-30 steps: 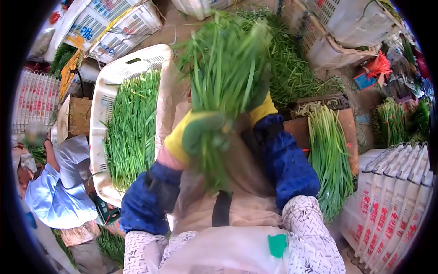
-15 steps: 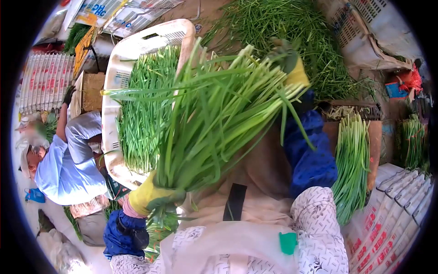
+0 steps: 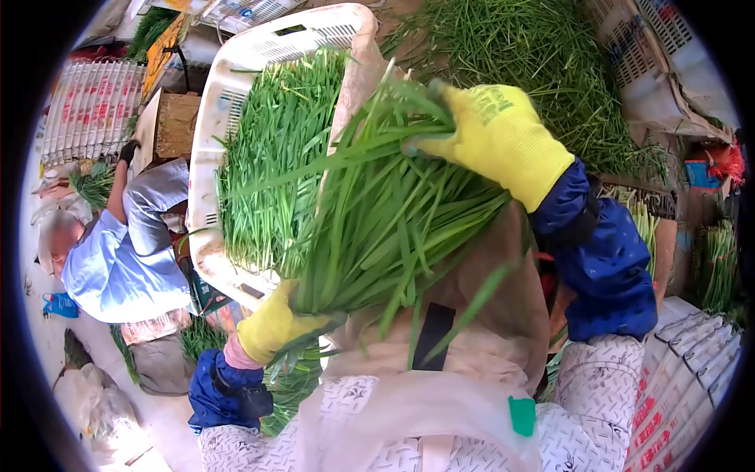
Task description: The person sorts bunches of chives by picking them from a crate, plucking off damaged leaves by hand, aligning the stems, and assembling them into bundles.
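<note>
A loose bundle of long green leafy stalks (image 3: 393,220) lies across my lap, fanned out between both hands. My left hand (image 3: 283,324), in a yellow glove with a green palm, is wrapped round the bundle's lower left end. Over its upper right end is my right hand (image 3: 495,138), gloved alike, with fingers and thumb closed on the leaves. Just left of the bundle stands a white plastic crate (image 3: 211,169) holding neatly laid green stalks (image 3: 275,157). Part of another pile of stalks (image 3: 641,224) shows behind my right sleeve.
A big heap of loose greens (image 3: 535,71) covers the floor ahead. White crates (image 3: 657,71) stand at the upper right, and stacked white crates (image 3: 684,385) at the lower right. At the left, a person in light blue (image 3: 126,267) sits near a wooden box (image 3: 174,126).
My right hand has moved from the stem ends onto the top of the bundle, its glove back now showing. My left hand has shifted slightly right, still gripping. The view has shifted too.
</note>
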A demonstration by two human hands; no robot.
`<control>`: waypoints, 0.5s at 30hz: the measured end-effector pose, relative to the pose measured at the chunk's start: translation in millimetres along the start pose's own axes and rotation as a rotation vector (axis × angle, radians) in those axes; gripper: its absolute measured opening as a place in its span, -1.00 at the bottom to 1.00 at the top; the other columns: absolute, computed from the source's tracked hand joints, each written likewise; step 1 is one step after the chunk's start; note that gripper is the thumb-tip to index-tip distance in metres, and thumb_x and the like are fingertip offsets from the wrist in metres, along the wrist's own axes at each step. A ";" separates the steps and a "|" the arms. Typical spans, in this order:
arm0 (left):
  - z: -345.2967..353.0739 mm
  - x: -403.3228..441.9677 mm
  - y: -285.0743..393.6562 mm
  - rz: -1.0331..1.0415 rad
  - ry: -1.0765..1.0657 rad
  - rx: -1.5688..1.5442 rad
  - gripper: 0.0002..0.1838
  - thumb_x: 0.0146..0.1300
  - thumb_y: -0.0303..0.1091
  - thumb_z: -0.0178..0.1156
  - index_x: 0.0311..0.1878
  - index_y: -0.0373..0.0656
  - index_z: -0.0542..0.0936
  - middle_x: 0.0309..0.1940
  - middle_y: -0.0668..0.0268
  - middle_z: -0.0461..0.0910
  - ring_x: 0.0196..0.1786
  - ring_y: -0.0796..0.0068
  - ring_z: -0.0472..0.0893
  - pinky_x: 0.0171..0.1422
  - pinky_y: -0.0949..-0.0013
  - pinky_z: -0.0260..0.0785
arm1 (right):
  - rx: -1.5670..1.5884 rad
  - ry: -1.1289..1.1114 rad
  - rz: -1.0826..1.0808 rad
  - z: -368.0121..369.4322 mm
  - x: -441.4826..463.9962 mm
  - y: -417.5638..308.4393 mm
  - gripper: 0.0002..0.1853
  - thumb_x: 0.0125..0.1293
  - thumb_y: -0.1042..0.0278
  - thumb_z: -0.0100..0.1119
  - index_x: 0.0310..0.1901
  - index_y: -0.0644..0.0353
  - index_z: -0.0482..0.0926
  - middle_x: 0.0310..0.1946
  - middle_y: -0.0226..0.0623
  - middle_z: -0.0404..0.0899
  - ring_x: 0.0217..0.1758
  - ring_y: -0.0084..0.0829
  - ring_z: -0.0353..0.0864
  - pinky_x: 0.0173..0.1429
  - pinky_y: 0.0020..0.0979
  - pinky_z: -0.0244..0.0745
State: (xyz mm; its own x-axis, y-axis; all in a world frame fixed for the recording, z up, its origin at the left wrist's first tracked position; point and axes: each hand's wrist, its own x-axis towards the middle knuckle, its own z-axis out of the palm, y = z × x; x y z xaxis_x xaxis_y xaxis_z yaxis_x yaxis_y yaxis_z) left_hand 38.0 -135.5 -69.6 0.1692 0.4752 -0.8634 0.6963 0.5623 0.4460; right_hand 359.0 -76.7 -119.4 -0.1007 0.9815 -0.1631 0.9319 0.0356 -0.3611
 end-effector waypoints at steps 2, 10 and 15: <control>-3.2 0.2 -5.1 -0.003 -0.013 0.071 -0.40 0.00 -0.39 0.39 0.10 -0.38 0.38 -0.25 0.20 0.61 -0.31 0.55 0.60 -0.26 0.47 0.47 | -0.017 0.024 -0.045 7.7 2.5 -2.8 -0.51 0.20 -0.14 0.06 -0.13 0.16 0.59 -0.31 -0.11 0.65 -0.16 -0.20 0.65 -0.04 -0.24 0.52; -8.6 4.0 -40.3 0.107 0.018 -0.113 -0.85 0.02 -0.42 0.29 -0.38 -0.25 0.54 -0.48 0.34 0.58 -0.58 0.56 0.52 -0.52 0.47 0.34 | 0.311 0.728 0.532 13.0 2.8 162.9 -0.64 0.22 0.16 0.13 -0.06 0.23 0.57 -0.41 -0.21 0.63 -0.42 -0.41 0.63 -0.37 -0.37 0.49; -5.2 24.3 -72.6 0.434 0.105 0.075 -0.82 0.02 -0.48 0.23 -0.30 -0.25 0.46 -0.46 0.31 0.55 -0.47 0.55 0.56 -0.43 0.44 0.39 | 1.105 0.267 0.325 23.8 -43.4 132.2 -0.46 0.20 -0.11 0.17 -0.12 0.33 0.57 -0.54 -0.25 0.60 -0.59 -0.46 0.55 -0.52 -0.48 0.43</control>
State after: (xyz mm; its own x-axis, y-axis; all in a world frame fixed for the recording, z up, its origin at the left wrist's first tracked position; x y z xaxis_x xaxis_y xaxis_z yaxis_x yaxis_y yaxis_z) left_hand -12.1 -161.2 -121.8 0.3875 0.7247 -0.5698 0.6259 0.2470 0.7398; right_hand 478.2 -119.1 -181.9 0.2839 0.9272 -0.2443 0.0798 -0.2767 -0.9576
